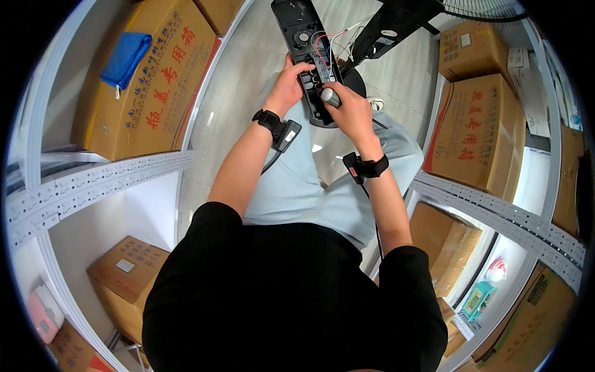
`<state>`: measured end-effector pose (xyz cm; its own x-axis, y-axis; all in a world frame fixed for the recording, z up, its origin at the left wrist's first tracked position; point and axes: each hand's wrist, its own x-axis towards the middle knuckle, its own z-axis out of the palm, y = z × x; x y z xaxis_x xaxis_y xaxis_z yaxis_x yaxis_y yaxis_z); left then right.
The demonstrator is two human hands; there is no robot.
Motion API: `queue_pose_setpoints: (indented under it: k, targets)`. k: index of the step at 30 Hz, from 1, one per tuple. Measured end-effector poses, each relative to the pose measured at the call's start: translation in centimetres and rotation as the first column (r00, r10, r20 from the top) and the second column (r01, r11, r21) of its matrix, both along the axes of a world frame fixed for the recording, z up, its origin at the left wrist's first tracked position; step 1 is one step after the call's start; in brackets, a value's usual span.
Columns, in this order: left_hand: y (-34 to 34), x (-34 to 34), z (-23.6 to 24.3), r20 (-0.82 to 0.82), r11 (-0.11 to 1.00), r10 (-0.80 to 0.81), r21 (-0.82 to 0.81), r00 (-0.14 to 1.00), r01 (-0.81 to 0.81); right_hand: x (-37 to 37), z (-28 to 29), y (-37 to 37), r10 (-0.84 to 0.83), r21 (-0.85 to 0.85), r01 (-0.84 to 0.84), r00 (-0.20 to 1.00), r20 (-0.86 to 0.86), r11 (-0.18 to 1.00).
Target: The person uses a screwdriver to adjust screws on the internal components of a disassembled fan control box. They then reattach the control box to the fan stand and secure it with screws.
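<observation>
In front of me, above my knees, lies a long black plastic fan housing (317, 111) with its inside facing up. Red and white wires (318, 44) run from it toward the fan's black column (396, 28). My left hand (286, 88) grips the housing's left edge, its thumb over a narrow strip (321, 69) inside. My right hand (354, 115) is closed round a short grey cylinder (330, 97) at the housing's right side. Whether that cylinder is a tool handle I cannot tell. The fingertips of the right hand are partly hidden.
Metal shelving with cardboard boxes stands left (152, 80) and right (468, 133). A folded blue cloth (126, 60) tops the left box. The fan's round base (354, 84) rests on the floor beyond my right hand; its grille (483, 8) is at upper right. Black wrist straps trail cables.
</observation>
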<state>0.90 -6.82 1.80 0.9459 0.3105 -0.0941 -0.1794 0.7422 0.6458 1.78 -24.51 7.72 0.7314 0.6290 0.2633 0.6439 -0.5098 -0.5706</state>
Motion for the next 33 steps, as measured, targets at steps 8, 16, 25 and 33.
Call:
queue_pose_setpoints:
  k: [8,16,25,33]
  targets:
    - [-0.4,-0.3,0.5,-0.040,0.999,0.007,0.039,0.999,-0.005,0.0,-0.6,0.3,-0.012,0.032,0.009,0.996,0.085,0.999]
    - [0.4,0.0,0.0,-0.037,1.000,0.006,-0.002,0.999,-0.006,-0.2,-1.0,0.6,-0.015,0.034,0.013,0.997,0.071,0.999]
    - [0.9,-0.3,0.0,-0.039,0.999,-0.022,-0.045,0.999,0.020,-0.3,-0.7,1.0,0.018,-0.027,-0.016,0.998,0.068,1.000]
    - [1.4,-0.5,-0.6,-0.041,0.998,0.042,0.049,0.998,-0.040,-0.2,-0.6,0.5,0.039,0.101,-0.036,0.999,-0.024,0.994]
